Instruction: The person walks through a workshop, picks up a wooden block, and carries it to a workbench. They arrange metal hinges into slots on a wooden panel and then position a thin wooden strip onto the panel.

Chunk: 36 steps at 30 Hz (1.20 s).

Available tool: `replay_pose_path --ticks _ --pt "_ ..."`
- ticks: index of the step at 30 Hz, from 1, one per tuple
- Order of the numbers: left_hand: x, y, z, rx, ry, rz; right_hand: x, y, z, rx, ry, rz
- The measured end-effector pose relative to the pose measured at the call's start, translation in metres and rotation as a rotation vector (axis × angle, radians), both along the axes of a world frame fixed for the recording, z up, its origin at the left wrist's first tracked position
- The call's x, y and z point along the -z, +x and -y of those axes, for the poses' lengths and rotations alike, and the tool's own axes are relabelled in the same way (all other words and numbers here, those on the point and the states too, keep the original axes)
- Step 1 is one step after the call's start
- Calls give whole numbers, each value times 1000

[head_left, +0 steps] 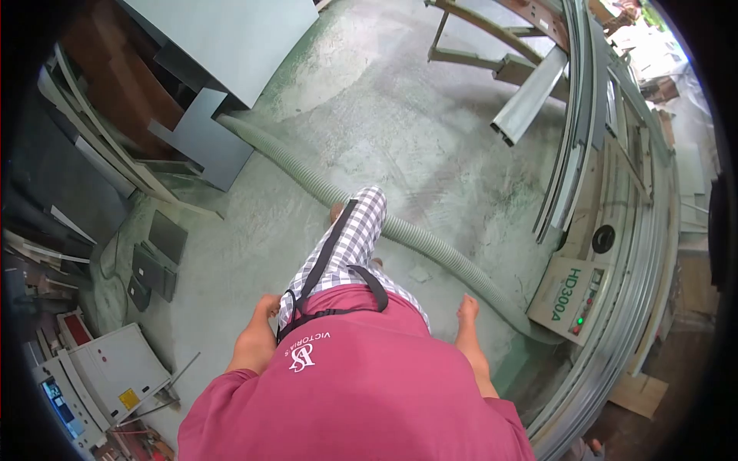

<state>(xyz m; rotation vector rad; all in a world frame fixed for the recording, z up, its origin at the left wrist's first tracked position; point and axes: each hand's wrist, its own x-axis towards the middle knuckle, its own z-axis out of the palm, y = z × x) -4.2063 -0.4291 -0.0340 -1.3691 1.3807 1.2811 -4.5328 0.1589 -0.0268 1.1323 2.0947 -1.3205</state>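
My left hand [267,306] hangs beside my left hip, next to the black strap [327,242] over my checked trousers [355,230]. Its fingers look loosely curled, and nothing shows in them. On the other side, my right hand [467,309] is held away from my body with its fingers closed and no object visible in it. Below it on the floor runs a ribbed grey hose [438,247], which passes under my forward leg. Neither hand touches a tool or workpiece.
At right stands a long machine with metal rails and a panel marked HD300A [567,296]. An aluminium profile [530,96] juts out near it. Large grey sheets [223,42] stand upper left; small dark panels [154,269] lie below. A machine with a screen [65,407] stands lower left.
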Motion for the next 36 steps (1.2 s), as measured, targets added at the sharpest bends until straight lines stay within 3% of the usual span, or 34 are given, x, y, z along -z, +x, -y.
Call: replay_pose_path --ticks 2,4,6,8,10,12,17,19,20,22,23,24,25,26,28,36 --pt "21 -11 -1 -85 52 -141 -28 -50 46 -275 -110 32" --pt "14 -54 4 -72 -58 23 -26 -90 84 -581 -19 -130" --pt "-11 -113 23 11 -74 -25 -21 -130 123 -713 4 -202" --pt "-33 -167 34 105 -87 -49 -53 -165 168 -744 -64 -199" --pt "-43 -219 50 -1 -89 -114 -94 -189 212 -743 -215 -220" --pt "-33 -273 68 20 -98 -147 -134 -218 254 -808 -246 -207" --pt "7 -388 101 117 -61 -243 -171 -306 325 -874 -327 -231" --pt "35 -432 131 555 -99 -519 -175 -358 362 -875 -313 -258" --pt "37 -478 152 568 -100 -531 -176 -381 377 -884 -299 -246" --pt "41 -525 171 1340 -370 -844 -179 -420 394 -892 -281 -187" --pt "20 -561 178 1314 -358 -669 -186 -446 407 -894 -292 -183" --pt "34 -586 193 1145 -510 -909 -192 -475 421 -901 -305 -188" --pt "-2 -627 195 451 -222 -503 -197 -500 433 -903 -272 -252" --pt "7 -657 217 657 -316 -725 -201 -519 442 -899 -241 -314" --pt "-45 -716 226 262 -213 -582 -215 -553 458 -834 -210 -344" --pt "-85 -851 258 86 -49 -608 -237 -644 468 -645 -132 -511"
